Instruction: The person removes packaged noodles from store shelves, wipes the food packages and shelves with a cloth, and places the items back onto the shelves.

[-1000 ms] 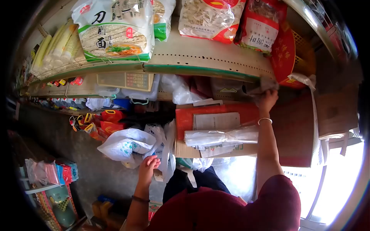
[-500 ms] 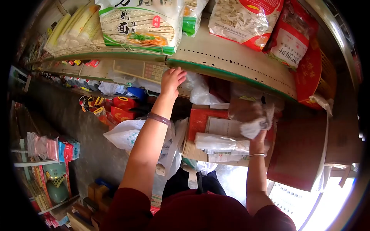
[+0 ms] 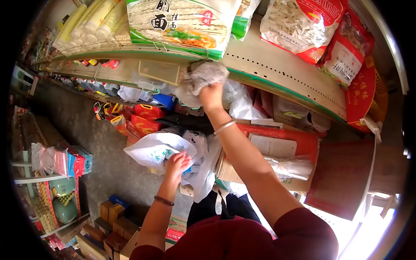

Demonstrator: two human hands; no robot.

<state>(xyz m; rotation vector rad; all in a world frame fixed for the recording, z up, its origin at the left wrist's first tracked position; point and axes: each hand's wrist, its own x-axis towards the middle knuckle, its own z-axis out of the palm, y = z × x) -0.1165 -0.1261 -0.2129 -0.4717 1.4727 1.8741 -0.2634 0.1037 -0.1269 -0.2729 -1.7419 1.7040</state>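
Note:
A crumpled grey-brown cloth (image 3: 208, 74) is gripped in my right hand (image 3: 212, 96), up against the green-edged front of the shelf (image 3: 277, 82). The cloth partly covers the calculator-like device (image 3: 158, 72) on the level below. Lower down, my left hand (image 3: 178, 166) holds nothing, its fingers apart and slightly curled. It is in front of the white plastic bag (image 3: 151, 149). Above the cloth, a large green-and-white noodle pack (image 3: 182, 28) stands on the shelf.
Red-and-white noodle packs (image 3: 299, 26) and a red basket (image 3: 362, 93) are at the upper right. A brown carton (image 3: 340, 173) stands at the right, near a clear plastic roll (image 3: 290, 167). Small boxes (image 3: 125, 227) lie on the floor at lower left.
My right hand has carried the cloth leftward and up from over the papers to the shelf edge. My left hand has dropped from the shelf edge to near the white bag. The view has shifted.

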